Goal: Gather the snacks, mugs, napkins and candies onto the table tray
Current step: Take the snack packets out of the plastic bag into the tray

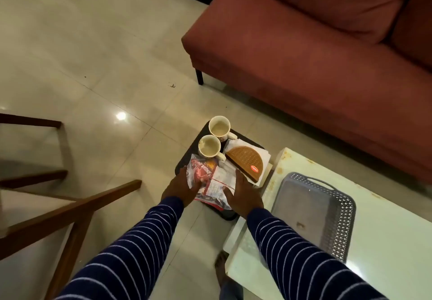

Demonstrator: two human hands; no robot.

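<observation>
A black tray [187,159] sits low beside the white table, over the floor. On it are two empty cream mugs [219,125] [209,145], white napkins [265,157] under a brown half-round box [245,161], and crinkly snack packets [208,171] at its near end. My left hand [178,188] is at the tray's left side, its fingers tucked under a clear red-printed packet. My right hand [245,194] lies on the packets near the tray's right edge, fingers stretched out. A grey perforated tray [339,229] with nothing in it lies on the table.
The white table [385,241] fills the lower right. A red sofa [315,54] stands behind it. Wooden chair frames [70,208] are at the left. A bare foot [221,267] shows by the table's near corner. Tiled floor [105,54] spreads to the upper left.
</observation>
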